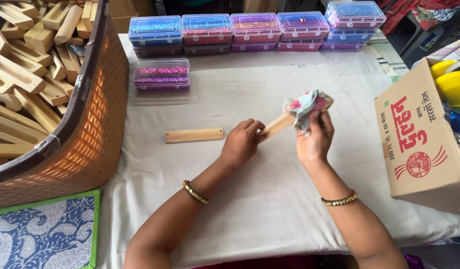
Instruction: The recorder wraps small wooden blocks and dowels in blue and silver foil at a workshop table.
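Two hands are in view, the left hand (241, 144) and the right hand (315, 137), each wrist wearing one gold bangle. Between them they share one wooden stick (277, 125) and one printed cloth (306, 106); a second wooden piece (194, 135) lies just left of the left hand. Beyond the hands sit eleven clear plastic boxes (161, 72), ten in five stacks of two, with one basket (98, 119) of many wooden pieces far left and one cardboard carton (414, 139) right.
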